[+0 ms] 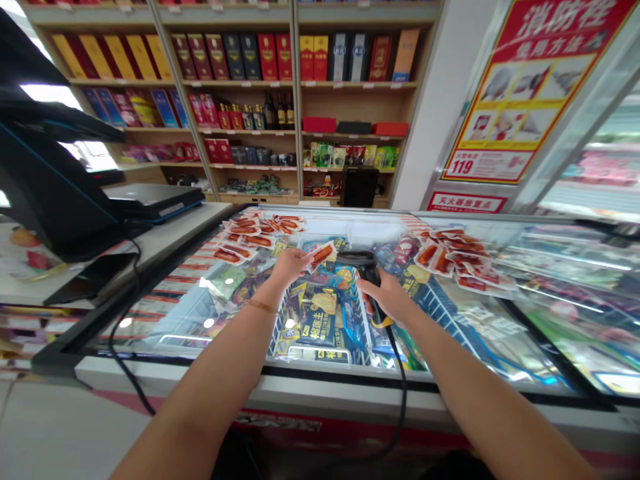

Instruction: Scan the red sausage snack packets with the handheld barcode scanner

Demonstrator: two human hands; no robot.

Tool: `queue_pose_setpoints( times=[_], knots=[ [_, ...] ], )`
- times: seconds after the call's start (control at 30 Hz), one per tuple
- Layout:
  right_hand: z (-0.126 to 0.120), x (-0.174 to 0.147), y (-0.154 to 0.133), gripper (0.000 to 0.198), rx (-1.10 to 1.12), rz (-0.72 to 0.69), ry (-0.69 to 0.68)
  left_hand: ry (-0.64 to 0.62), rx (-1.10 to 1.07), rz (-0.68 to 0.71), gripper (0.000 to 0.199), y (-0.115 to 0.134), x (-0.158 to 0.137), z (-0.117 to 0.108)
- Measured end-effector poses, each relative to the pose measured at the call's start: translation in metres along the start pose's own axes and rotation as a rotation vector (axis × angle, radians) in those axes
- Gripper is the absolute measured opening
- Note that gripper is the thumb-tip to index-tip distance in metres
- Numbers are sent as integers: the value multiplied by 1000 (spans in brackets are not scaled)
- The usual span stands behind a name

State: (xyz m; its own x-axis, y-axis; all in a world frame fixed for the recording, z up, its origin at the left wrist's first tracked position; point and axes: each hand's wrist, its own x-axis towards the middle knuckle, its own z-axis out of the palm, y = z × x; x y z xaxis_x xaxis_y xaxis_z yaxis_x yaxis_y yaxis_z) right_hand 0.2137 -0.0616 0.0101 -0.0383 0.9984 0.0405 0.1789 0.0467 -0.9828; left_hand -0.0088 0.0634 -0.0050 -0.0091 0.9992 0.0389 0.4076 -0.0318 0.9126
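My left hand (290, 265) pinches the edge of a clear vacuum pack of sausage (321, 254) above the freezer's glass lid. In my right hand (387, 293) is a black barcode scanner (367, 265), its head turned left toward the pack and its cable hanging down over the freezer's front. On the glass to the left lies a loose pile of similar sausage packs (245, 233). Another pile of sausage packs (455, 257) rests on the glass at the right. Both hands are closed on what they hold.
Under the glass lid, the chest freezer (175, 367) holds wire baskets of bagged goods (320, 313). A black scale (155, 200) stands on the counter at left, with a cable (133, 320) running down. Shelves with boxes and bottles (250, 117) line the back wall.
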Motion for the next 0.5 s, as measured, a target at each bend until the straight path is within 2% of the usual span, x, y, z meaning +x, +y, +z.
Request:
queue_pose_setpoints(
  times=[0.27,0.37,0.5],
  knots=[
    [8,-10,-7,23,-156,-67,-110,85,-174,128,13,-2,9,-3],
    [11,-13,-9,20,-257,-96,-120,96,-174,161,15,-6,13,-4],
    [14,-16,-9,20,-283,-107,-130,87,-182,169,20,-8,14,-3]
  ],
)
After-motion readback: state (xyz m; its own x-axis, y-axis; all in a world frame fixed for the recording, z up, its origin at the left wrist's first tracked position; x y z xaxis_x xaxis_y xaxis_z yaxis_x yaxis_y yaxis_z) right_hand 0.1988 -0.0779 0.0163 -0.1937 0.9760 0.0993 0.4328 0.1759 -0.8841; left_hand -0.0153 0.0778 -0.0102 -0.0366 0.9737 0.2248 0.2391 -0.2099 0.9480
